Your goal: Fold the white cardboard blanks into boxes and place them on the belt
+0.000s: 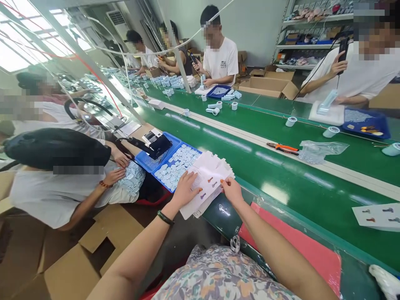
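Several stacked cards (208, 186) lie under the spread left hand (185, 189), likely for steadiness, while the right hand (232, 191) pinches their right edge.

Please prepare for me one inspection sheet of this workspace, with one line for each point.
Surface: glossy green belt, with overhead light reflected in it.
Items at hand: stack of printed sheets, fanned at its far edge.
Clutter: pliers, clear plastic bag and loose printed sheet on the belt; red sheet by the right forearm.
Hands: left hand spread on the stack; right hand at its right edge, grip unclear.
Cables: red cable and white cable hang overhead.
Surroundings: co-workers on both sides, cardboard box lower left, shelves behind.
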Demonstrator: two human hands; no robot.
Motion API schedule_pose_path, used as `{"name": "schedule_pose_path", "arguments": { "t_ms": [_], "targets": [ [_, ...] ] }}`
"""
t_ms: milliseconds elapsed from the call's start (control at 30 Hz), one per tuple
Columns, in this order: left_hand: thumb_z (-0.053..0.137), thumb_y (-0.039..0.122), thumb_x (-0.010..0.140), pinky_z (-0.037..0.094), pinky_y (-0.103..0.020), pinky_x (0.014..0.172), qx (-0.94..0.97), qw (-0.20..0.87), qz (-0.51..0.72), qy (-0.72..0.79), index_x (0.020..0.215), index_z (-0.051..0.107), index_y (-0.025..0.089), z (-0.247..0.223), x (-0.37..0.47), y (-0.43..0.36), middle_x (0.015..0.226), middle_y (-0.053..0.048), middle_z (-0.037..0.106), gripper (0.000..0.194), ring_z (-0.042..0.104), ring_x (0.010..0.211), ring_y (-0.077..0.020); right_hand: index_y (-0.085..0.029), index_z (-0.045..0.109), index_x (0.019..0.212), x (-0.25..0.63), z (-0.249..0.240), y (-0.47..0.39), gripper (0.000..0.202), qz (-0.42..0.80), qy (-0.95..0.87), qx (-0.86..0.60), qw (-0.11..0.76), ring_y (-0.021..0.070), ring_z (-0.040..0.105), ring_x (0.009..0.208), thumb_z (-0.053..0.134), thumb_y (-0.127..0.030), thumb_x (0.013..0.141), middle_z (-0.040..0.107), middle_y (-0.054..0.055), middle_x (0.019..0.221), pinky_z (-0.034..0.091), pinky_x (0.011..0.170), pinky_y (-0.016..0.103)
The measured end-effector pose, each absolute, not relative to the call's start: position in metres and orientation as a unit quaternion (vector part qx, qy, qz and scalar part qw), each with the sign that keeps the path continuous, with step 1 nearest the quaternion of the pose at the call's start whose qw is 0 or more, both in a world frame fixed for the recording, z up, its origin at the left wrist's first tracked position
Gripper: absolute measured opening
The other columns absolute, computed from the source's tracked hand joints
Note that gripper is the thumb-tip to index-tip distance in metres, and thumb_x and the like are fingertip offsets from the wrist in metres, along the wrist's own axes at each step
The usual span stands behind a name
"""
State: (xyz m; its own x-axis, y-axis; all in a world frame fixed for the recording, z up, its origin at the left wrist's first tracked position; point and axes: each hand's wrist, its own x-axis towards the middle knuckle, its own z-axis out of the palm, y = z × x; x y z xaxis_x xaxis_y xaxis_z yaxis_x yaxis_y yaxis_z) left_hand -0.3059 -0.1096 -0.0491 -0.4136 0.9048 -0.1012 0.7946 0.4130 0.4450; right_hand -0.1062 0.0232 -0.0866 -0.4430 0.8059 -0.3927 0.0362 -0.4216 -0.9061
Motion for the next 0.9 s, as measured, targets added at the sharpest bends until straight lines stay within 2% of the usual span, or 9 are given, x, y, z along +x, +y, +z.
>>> {"name": "schedule_pose_path", "arguments": {
  "t_ms": [100, 200, 300, 367, 467, 567, 700, 800, 900],
  "targets": [
    [0.059, 0.050, 0.094, 0.034, -0.056, 0.122, 0.509, 0.109, 0.246, 0.818, 0.151, 0.052, 0.016, -0.037, -0.298, -0.107, 0.151, -0.017, 0.056, 0.067, 0.042, 0.147, -0.0391, -0.025, 0.059, 0.071, -0.091, -0.064, 0.015, 0.039, 0.730, -0.473, -0.401, 0.287, 0.0190, 0.068, 0.061, 0.082, -0.056, 0.074, 0.068, -0.003, 0.066, 0.058, 0.070, 0.035],
    [0.052, 0.050, 0.100, 0.052, -0.045, 0.098, 0.525, 0.092, 0.315, 0.785, 0.149, 0.055, 0.020, -0.018, -0.281, -0.108, 0.118, -0.012, 0.068, 0.058, 0.064, 0.108, -0.0287, -0.024, 0.068, 0.095, -0.047, -0.047, -0.002, 0.051, 0.772, -0.466, -0.325, 0.287, 0.0245, 0.075, 0.080, 0.080, -0.069, 0.074, 0.077, 0.004, 0.088, 0.061, 0.083, 0.042],
    [0.056, 0.048, 0.101, 0.052, -0.033, 0.076, 0.582, 0.122, 0.336, 0.730, 0.141, 0.064, 0.023, -0.001, -0.257, -0.108, 0.089, -0.003, 0.062, 0.048, 0.059, 0.077, -0.0190, -0.027, 0.068, 0.122, 0.016, -0.034, -0.017, 0.061, 0.805, -0.427, -0.304, 0.278, 0.0249, 0.076, 0.091, 0.075, -0.071, 0.080, 0.078, 0.008, 0.111, 0.060, 0.090, 0.044],
    [0.059, 0.046, 0.099, 0.051, -0.031, 0.073, 0.623, 0.155, 0.340, 0.687, 0.138, 0.067, 0.023, 0.006, -0.239, -0.106, 0.085, -0.001, 0.060, 0.045, 0.056, 0.071, -0.0165, -0.027, 0.070, 0.122, 0.057, -0.024, -0.023, 0.057, 0.807, -0.413, -0.321, 0.273, 0.0230, 0.075, 0.088, 0.074, -0.068, 0.082, 0.078, 0.007, 0.109, 0.061, 0.088, 0.043],
    [0.061, 0.046, 0.099, 0.052, -0.032, 0.079, 0.664, 0.218, 0.334, 0.632, 0.135, 0.068, 0.022, 0.007, -0.210, -0.097, 0.093, -0.004, 0.068, 0.044, 0.062, 0.080, -0.0184, -0.024, 0.075, 0.110, 0.105, -0.011, -0.031, 0.048, 0.802, -0.427, -0.342, 0.239, 0.0208, 0.072, 0.083, 0.078, -0.061, 0.079, 0.078, 0.005, 0.103, 0.062, 0.081, 0.039],
    [0.059, 0.048, 0.099, 0.054, -0.035, 0.089, 0.693, 0.304, 0.300, 0.581, 0.133, 0.069, 0.020, 0.001, -0.175, -0.086, 0.111, -0.009, 0.074, 0.045, 0.068, 0.097, -0.0229, -0.022, 0.076, 0.103, 0.140, -0.005, -0.044, 0.042, 0.797, -0.449, -0.357, 0.190, 0.0192, 0.071, 0.083, 0.084, -0.050, 0.074, 0.078, 0.005, 0.099, 0.059, 0.077, 0.034],
    [0.057, 0.058, 0.099, 0.051, -0.039, 0.104, 0.727, 0.412, 0.227, 0.501, 0.138, 0.065, 0.022, -0.003, -0.121, -0.087, 0.131, -0.011, 0.072, 0.054, 0.068, 0.116, -0.0273, -0.020, 0.078, 0.099, 0.174, -0.016, -0.060, 0.041, 0.778, -0.446, -0.410, 0.167, 0.0191, 0.070, 0.080, 0.088, -0.039, 0.064, 0.080, 0.004, 0.094, 0.054, 0.069, 0.028],
    [0.059, 0.068, 0.094, 0.048, -0.042, 0.110, 0.748, 0.479, 0.181, 0.423, 0.148, 0.058, 0.025, 0.003, -0.085, -0.097, 0.143, -0.012, 0.067, 0.069, 0.065, 0.125, -0.0312, -0.020, 0.079, 0.102, 0.196, -0.028, -0.060, 0.046, 0.782, -0.368, -0.469, 0.184, 0.0207, 0.072, 0.076, 0.088, -0.037, 0.060, 0.080, 0.006, 0.090, 0.052, 0.063, 0.028],
    [0.077, 0.075, 0.076, 0.042, -0.050, 0.118, 0.737, 0.495, 0.157, 0.432, 0.159, 0.044, 0.026, 0.009, -0.062, -0.099, 0.159, -0.015, 0.052, 0.102, 0.054, 0.140, -0.0395, -0.018, 0.077, 0.096, 0.214, -0.029, -0.048, 0.041, 0.781, -0.295, -0.510, 0.208, 0.0183, 0.069, 0.063, 0.086, -0.039, 0.063, 0.077, 0.006, 0.077, 0.046, 0.052, 0.025]
  ]
}}
